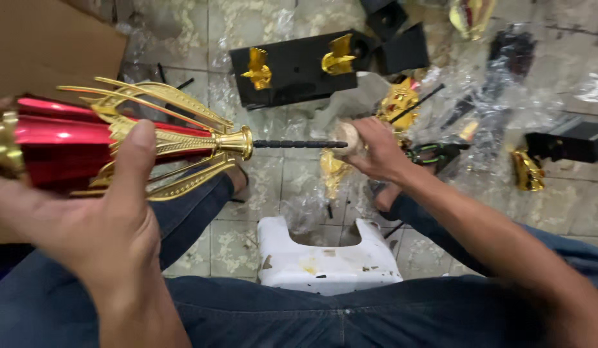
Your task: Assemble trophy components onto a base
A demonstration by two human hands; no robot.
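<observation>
Gripping the red-and-gold trophy body at the left of the frame, your left hand wraps it with the thumb pressed on top. Your right hand pinches a pale wooden handle at centre, against the black threaded rod jutting from the trophy's gold collar. No base is fitted yet; black bases lie above. Both forearms reach inward over your knees.

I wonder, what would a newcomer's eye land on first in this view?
Most likely the shiny red-and-gold trophy body at the left, gripped by the left hand, with a black threaded rod sticking out of its gold tip. The right hand at centre holds a pale knob at the rod's end. Beyond, a black base bearing two gold eagles lies on the tiled floor among clear wrappers.
</observation>
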